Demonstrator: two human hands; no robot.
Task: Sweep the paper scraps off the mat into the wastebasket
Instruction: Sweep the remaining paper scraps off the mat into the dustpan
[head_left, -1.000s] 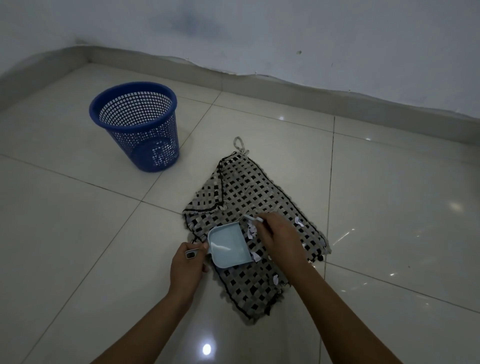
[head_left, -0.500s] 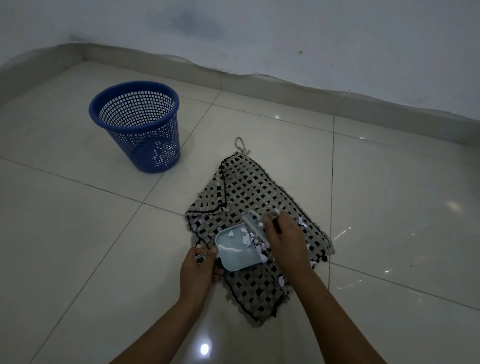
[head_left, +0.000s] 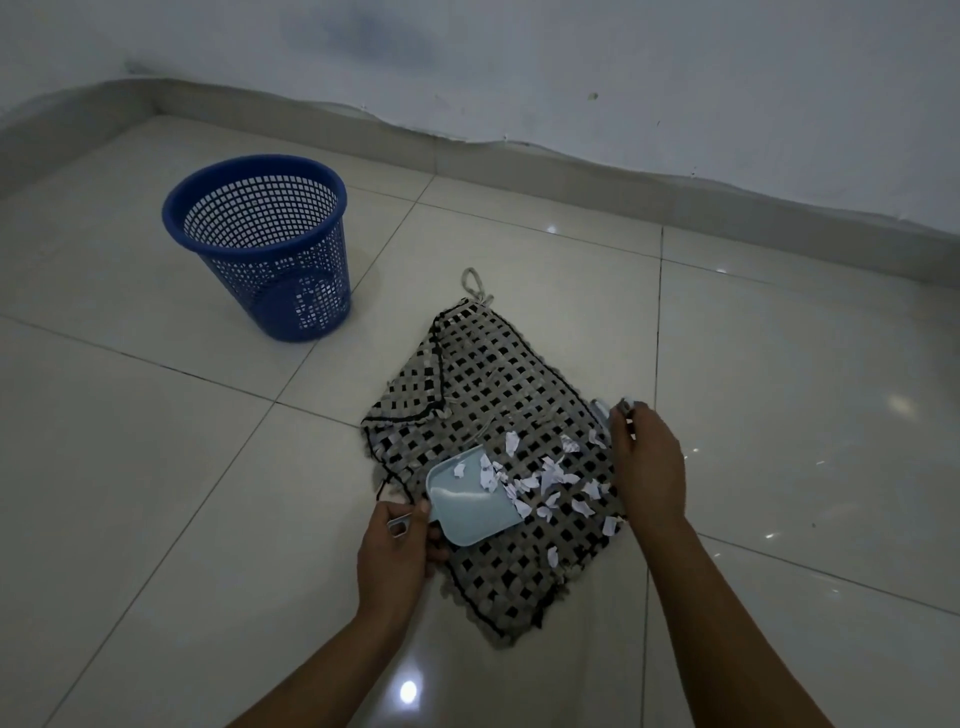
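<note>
No brand, label or writing can be read on anything here. There is 1 wastebasket (head_left: 260, 244), blue and perforated, standing upright on the tiled floor (head_left: 130, 467) well apart from the mat, toward the far left; nothing can be made out inside it through the mesh. There is 1 woven black-and-grey mat (head_left: 493, 395) lying on the floor, one corner folded over at its left side and a small cord loop (head_left: 472, 283) at its far end. There is 1 light blue dustpan (head_left: 465, 506) resting on the near-left part of the mat, its open edge facing right; about 2 or 3 paper scraps (head_left: 550, 480) lie inside it near that edge, and roughly 15 more are scattered on the mat just beside it, reaching toward the right edge, with 1 apart nearer the person.

The left hand (head_left: 397, 556) has its fingers curled round the dustpan's handle. The right hand (head_left: 647, 462) sits at the mat's right edge, its fingers closed on a small light blue brush (head_left: 602, 415), most of which is hidden behind the hand. A pale wall (head_left: 519, 62) with a skirting strip runs along the back
</note>
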